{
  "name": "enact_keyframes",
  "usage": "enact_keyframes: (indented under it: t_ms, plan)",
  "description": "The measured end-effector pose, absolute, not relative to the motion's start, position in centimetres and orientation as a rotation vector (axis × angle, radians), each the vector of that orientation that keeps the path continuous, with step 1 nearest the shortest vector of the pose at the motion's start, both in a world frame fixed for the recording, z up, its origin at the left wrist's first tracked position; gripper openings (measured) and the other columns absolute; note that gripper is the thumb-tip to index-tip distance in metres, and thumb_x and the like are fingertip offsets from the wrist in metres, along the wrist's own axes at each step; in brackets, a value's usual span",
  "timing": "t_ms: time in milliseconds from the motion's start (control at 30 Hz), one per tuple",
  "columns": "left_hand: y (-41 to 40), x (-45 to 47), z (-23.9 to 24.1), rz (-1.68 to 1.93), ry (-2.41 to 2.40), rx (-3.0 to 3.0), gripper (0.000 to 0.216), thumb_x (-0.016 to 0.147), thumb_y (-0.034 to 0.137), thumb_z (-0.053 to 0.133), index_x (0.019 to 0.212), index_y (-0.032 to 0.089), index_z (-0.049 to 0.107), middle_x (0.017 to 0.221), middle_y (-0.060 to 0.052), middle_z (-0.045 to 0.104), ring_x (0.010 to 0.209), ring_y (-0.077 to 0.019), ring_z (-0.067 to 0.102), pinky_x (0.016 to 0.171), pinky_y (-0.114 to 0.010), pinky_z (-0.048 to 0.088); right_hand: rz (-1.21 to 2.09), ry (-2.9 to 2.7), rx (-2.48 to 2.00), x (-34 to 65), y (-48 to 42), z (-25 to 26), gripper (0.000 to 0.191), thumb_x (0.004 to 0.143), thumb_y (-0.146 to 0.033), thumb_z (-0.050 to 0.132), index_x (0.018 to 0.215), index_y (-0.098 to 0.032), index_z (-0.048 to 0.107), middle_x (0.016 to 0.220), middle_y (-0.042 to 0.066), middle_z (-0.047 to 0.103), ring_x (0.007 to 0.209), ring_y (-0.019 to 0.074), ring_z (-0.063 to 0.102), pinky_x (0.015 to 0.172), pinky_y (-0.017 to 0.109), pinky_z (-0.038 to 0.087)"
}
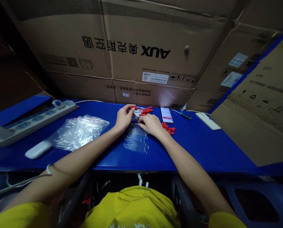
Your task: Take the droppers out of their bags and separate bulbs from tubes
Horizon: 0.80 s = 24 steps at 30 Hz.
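My left hand [123, 117] has its fingers pinched on a clear tube with a red cap [134, 108] at the near edge of a small heap of red-capped tubes [145, 111]. My right hand [151, 124] rests next to it, fingers curled and closed over the same heap; what it holds is hidden. A row of clear glass tubes [136, 139] lies on the blue table [198, 142] just below both hands. Loose red caps [168, 128] lie to the right of my right hand.
A pile of clear plastic bags [78, 131] and a white remote-like object [38, 149] lie at the left, a power strip [29, 122] behind them. A phone [166, 114], a small screwdriver [185, 115] and a white device [208, 121] lie at the right. Cardboard boxes [122, 50] wall the back.
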State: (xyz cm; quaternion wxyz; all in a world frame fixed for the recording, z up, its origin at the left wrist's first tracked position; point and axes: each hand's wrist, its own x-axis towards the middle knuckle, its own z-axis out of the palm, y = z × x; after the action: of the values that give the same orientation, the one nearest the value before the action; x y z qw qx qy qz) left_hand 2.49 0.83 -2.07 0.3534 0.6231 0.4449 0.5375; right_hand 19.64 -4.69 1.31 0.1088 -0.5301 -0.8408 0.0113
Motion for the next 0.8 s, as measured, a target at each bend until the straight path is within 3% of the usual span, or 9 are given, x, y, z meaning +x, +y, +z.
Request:
enact_keyframes:
  t_ms: [167, 267, 433, 567, 800]
  plan:
    - [0.5, 2.5, -2.5, 1.370, 1.137, 1.871, 0.032, 0.099, 0.031, 0.060, 0.127, 0.021, 0.072, 0.112, -0.009, 0.081, 0.093, -0.0224, 0.077, 0.086, -0.035, 0.057, 0.012, -2.487, -1.540, 19.8, -4.6, 1.4, 0.021, 0.101, -0.025, 0.060, 0.099, -0.023, 0.081, 0.106, 0.011, 0.081, 0.104, 0.0291, 0.070, 0.087, 0.038, 0.049]
    - [0.0, 2.8, -2.3, 1.380, 1.105, 1.894, 0.034, 0.096, 0.029, 0.066, 0.128, 0.020, 0.067, 0.112, -0.009, 0.081, 0.100, -0.0228, 0.077, 0.085, -0.033, 0.056, 0.007, -2.287, -1.522, 20.7, -4.2, 1.3, 0.019, 0.103, -0.026, 0.057, 0.107, -0.022, 0.075, 0.105, 0.010, 0.079, 0.099, 0.0265, 0.070, 0.085, 0.036, 0.048]
    - [-1.0, 3.1, -1.6, 1.349, 1.136, 1.998, 0.024, 0.091, 0.027, 0.069, 0.114, 0.020, 0.063, 0.094, -0.004, 0.079, 0.077, -0.0173, 0.072, 0.068, -0.027, 0.047, 0.087, -2.125, -1.333, 21.8, -4.0, 1.3, 0.038, 0.098, -0.027, 0.064, 0.135, -0.021, 0.058, 0.115, 0.008, 0.075, 0.100, 0.0245, 0.068, 0.084, 0.033, 0.049]
    - [-1.2, 3.1, -1.3, 1.278, 1.127, 2.121, 0.015, 0.095, 0.033, 0.066, 0.103, 0.021, 0.069, 0.093, -0.005, 0.079, 0.079, -0.0194, 0.071, 0.068, -0.029, 0.046, -0.050, -2.207, -1.264, 22.0, -4.4, 1.7, 0.038, 0.098, -0.024, 0.060, 0.135, -0.022, 0.061, 0.126, 0.011, 0.071, 0.113, 0.0276, 0.063, 0.093, 0.036, 0.048]
    - [-1.2, 3.1, -1.2, 1.171, 1.156, 2.171, 0.032, 0.096, 0.049, 0.068, 0.085, 0.020, 0.075, 0.082, -0.003, 0.077, 0.073, -0.0196, 0.066, 0.070, -0.029, 0.043, 0.012, -2.293, -1.247, 22.1, -4.7, 1.8, 0.035, 0.096, -0.018, 0.059, 0.129, -0.026, 0.067, 0.123, 0.008, 0.076, 0.108, 0.0253, 0.067, 0.090, 0.034, 0.047]
